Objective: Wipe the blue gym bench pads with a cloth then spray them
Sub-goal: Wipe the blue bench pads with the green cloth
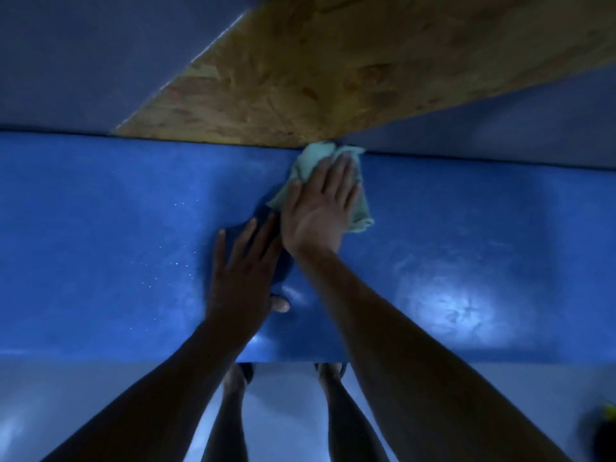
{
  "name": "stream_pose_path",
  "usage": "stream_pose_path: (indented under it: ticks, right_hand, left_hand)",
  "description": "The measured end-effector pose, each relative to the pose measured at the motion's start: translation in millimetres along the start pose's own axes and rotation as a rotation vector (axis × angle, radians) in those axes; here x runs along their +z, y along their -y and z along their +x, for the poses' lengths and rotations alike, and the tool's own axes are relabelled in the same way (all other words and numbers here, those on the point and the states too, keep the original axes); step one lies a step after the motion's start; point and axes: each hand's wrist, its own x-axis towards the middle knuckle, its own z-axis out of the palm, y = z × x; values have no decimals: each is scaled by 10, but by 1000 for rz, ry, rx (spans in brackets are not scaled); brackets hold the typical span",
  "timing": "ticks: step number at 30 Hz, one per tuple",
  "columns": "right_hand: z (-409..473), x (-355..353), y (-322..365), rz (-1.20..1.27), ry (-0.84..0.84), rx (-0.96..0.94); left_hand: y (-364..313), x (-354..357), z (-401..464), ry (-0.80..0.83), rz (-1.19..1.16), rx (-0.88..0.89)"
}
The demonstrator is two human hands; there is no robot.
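Observation:
A wide blue bench pad [100, 228] runs across the view from left to right. A crumpled pale green cloth [310, 161] lies on it near the far edge. My right hand [320, 211] presses flat on the cloth with straight, spread fingers. My left hand [243, 271] rests flat on the bare pad just left of and nearer than the right one, fingers straight. Small white specks dot the pad left of my hands.
A brown chipboard panel [333, 68] slants away beyond the pad's far edge. Grey floor [66, 411] lies below the near edge, where my legs and feet [283, 395] stand. A dark object with a yellow-green top [605, 431] sits at the bottom right corner.

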Motion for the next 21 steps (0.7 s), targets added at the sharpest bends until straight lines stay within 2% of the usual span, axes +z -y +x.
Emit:
stream_pose_path:
  ticks: [3, 5, 6, 8, 10, 13, 16, 18, 21]
  right_hand:
    - [17, -53, -116, -5, 118, -223]
    - [143, -205, -584, -68, 174, -398]
    - [228, -298, -862, -94, 172, -426]
    - [344, -499, -1333, -93, 144, -290]
    - [342, -617, -1498, -90, 81, -25]
    - [256, -466, -1144, -150, 1, 252]
    - [125, -178, -450, -107, -8, 315]
    - [-25, 29, 86, -58, 3, 216]
    - [-325, 296, 874, -27, 80, -66]
  left_hand:
    - [62, 10, -6, 1, -14, 31]
    - [120, -21, -53, -35, -38, 73]
    - [181, -49, -85, -77, -54, 100]
    - [384, -123, -135, -157, -82, 126]
    - [688, -180, -161, -205, -82, 116]
    - [1217, -158, -166, -188, -58, 54]
    - [1547, -89, -171, -87, -45, -28]
    - [1582, -49, -185, -60, -54, -45]
    - [1521, -51, -197, -88, -77, -56]
